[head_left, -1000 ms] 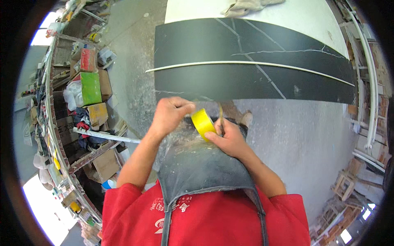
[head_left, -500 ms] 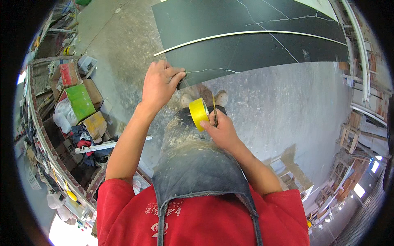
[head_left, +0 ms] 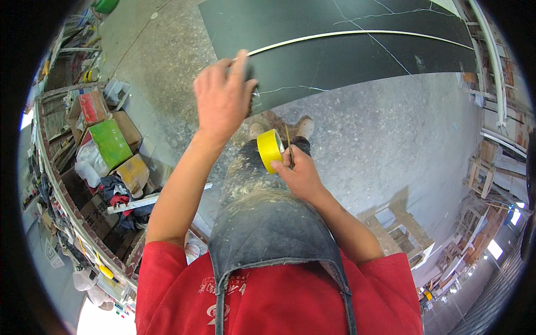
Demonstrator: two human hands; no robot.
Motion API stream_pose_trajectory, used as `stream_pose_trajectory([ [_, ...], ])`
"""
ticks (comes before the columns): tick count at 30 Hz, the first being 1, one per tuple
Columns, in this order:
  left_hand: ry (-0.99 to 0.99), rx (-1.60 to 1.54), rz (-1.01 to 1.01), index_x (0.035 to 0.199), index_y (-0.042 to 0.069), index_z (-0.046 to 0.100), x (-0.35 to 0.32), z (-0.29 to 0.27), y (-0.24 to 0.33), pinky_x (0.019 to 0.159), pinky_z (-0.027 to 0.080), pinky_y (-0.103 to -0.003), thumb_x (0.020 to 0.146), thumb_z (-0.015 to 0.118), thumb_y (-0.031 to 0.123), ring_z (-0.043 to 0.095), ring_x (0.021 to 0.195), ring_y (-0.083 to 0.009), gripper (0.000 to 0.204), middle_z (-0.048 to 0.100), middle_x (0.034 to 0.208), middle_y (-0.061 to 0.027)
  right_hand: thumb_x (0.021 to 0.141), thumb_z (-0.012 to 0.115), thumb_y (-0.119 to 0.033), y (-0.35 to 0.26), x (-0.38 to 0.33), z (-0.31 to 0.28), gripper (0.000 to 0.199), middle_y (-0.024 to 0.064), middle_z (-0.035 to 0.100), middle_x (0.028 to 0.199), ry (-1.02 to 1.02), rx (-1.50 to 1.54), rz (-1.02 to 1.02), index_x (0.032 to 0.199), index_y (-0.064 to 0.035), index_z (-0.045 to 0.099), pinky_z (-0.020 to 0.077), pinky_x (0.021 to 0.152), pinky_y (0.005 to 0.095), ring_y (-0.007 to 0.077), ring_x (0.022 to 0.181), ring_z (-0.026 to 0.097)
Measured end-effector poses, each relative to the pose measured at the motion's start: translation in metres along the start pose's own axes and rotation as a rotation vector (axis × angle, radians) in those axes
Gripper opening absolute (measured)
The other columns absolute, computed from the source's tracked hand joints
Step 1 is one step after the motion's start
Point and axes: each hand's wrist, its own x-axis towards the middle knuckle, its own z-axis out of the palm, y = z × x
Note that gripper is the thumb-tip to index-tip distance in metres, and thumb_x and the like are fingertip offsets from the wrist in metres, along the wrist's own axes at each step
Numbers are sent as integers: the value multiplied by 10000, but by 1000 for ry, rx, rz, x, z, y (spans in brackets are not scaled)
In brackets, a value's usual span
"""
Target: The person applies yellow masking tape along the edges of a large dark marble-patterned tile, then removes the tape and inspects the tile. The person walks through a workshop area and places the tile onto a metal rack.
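My left hand (head_left: 221, 100) is at the left end of a dark slab with white veins (head_left: 312, 66), its fingers stretched out and slightly blurred. A thin white strip (head_left: 346, 32) runs lengthwise along the slab, and its near end lies close to my index fingertip. In front of my apron, my right hand (head_left: 301, 177) is closed on a roll of yellow tape (head_left: 269, 149). The same hand also grips a slim, dark and yellowish tool (head_left: 290, 146) that points up and away; its kind is unclear.
At left, a low-walled bin holds a green box (head_left: 110, 144), a yellow box (head_left: 133, 173), plastic bags and dark cloth. A white bar (head_left: 134, 204) sticks out of it. Wooden frames (head_left: 399, 231) stand at lower right, racks along the right side. My shoes are under the slab's near edge.
My left hand has gone from pinched fingers at the slab's near corner to stretched fingers farther along its left edge. The right hand keeps the tape, almost unmoved. The view has shifted slightly.
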Motion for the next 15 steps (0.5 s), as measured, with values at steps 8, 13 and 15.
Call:
stream_pose_trajectory([
  [8,58,73,313,1313,109,563,46,35,2,969,379,-432,852,683,333,533,1140,-270,526,589,1212,-79,874,694,-249,8,2,2,341,95,455,698,12,-5,5,818,-15,452,393,602,373,225,632,447],
  [13,-36,48,360,1320,116,555,14,23,21,974,369,-431,864,664,356,528,1150,-273,527,580,1235,-86,867,694,-246,11,3,3,338,103,465,707,-1,-14,3,818,-14,453,394,608,377,231,645,458],
  [15,-64,-29,338,1325,111,549,-11,19,28,992,362,-444,856,682,349,520,1160,-277,542,575,1236,-88,863,698,-244,14,6,1,335,108,474,715,-15,-5,-31,823,-13,458,395,612,381,236,654,470],
])
